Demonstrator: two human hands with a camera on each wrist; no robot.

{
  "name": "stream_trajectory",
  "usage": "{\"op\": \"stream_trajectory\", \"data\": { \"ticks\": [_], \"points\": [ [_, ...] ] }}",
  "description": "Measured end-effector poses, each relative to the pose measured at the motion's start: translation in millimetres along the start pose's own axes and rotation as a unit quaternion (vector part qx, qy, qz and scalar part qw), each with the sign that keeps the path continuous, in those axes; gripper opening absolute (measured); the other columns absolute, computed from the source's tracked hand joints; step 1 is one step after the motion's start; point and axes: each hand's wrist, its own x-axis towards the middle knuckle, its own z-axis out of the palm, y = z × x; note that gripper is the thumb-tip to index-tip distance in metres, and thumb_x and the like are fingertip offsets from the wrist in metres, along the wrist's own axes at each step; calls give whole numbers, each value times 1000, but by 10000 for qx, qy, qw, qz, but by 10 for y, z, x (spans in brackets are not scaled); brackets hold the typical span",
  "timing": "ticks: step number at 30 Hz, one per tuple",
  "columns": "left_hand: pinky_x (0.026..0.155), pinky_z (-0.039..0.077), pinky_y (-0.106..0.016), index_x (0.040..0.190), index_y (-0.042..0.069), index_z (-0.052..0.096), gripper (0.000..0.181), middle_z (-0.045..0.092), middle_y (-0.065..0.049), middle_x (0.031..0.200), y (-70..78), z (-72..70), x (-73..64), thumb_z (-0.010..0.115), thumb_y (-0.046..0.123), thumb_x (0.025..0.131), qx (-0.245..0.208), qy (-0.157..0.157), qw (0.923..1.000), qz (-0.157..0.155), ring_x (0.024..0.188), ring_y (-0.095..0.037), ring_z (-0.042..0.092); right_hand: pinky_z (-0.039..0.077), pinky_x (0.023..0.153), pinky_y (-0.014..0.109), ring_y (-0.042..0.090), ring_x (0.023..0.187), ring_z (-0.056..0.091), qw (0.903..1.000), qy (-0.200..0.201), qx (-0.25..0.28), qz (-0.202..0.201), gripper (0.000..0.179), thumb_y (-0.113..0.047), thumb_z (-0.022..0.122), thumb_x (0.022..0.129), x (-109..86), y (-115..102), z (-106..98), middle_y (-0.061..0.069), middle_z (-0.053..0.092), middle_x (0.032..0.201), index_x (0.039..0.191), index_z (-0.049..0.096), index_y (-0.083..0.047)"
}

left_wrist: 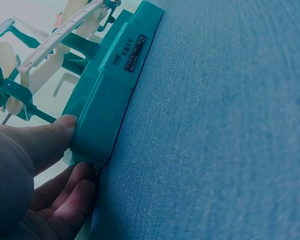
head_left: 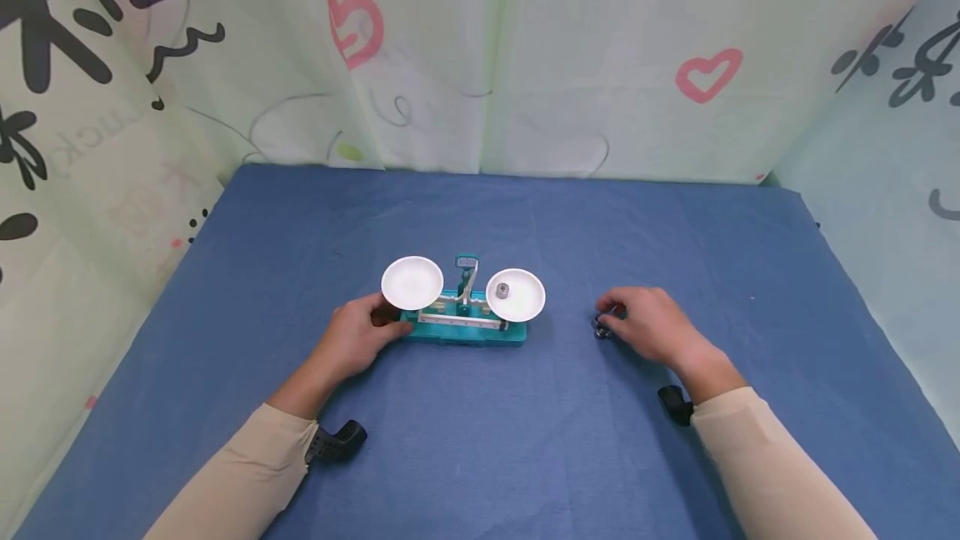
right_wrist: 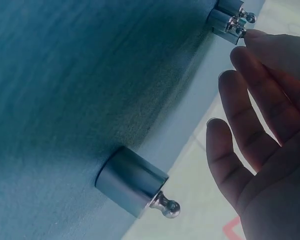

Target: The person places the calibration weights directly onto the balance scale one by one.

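Observation:
A teal balance scale (head_left: pixel 462 332) with two white pans stands mid-table. My left hand (head_left: pixel 360 336) grips the left end of its base, thumb on top and fingers at the end. One metal weight (head_left: pixel 502 290) sits in the right pan (head_left: pixel 528 307); the left pan (head_left: pixel 412 282) holds nothing. To the right of the scale, my right hand (head_left: pixel 648 323) reaches down to a small cluster of metal weights (right_wrist: pixel 226 20). Its thumb tip is right at the knob of one. Whether it pinches that knob I cannot tell.
A larger knobbed weight (right_wrist: pixel 131 181) stands apart from the cluster in the right wrist view. Blue cloth (head_left: pixel 480 440) covers the table. A pale printed curtain (head_left: pixel 600 65) rises along the back and both sides.

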Motion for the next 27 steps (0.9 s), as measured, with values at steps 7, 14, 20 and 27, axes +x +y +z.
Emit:
{"op": "stream_trajectory", "data": {
  "ticks": [7, 14, 20, 27],
  "points": [
    [87, 52, -47, 120, 0, 66, 36, 70, -13, 109, 2, 3, 1, 75, 18, 91, -15, 6, 10000, 17, 100, -28, 65, 52, 76, 47, 27, 85, 66, 9998, 46, -215, -2, 9, -7, 69, 93, 15, -13, 9, 7, 72, 92, 99, 76, -6],
    [87, 52, -47, 119, -1, 66, 36, 70, -14, 109, -14, 7, 5, 76, 17, 91, -57, 16, 10000, 19, 100, -28, 66, 53, 75, 45, 26, 85, 67, 9997, -136, -120, 177, 11, -9, 69, 93, 24, -30, 19, 8, 73, 93, 102, 76, -5],
    [88, 52, -48, 120, -1, 66, 36, 70, -14, 110, -22, 4, 6, 76, 17, 90, -61, 7, 10000, 63, 101, -28, 66, 53, 75, 45, 27, 87, 67, 9984, -313, -92, 455, 16, -11, 68, 95, 41, -42, 25, 10, 73, 97, 108, 74, -3],
    [86, 52, -47, 120, 0, 66, 36, 70, -13, 109, -19, 3, 8, 76, 18, 90, -64, -1, 10000, 44, 100, -28, 66, 53, 76, 47, 29, 89, 66, 9964, -388, -148, 735, 20, -15, 66, 97, 76, -75, 20, 14, 72, 101, 111, 73, -2]
  ]
}}
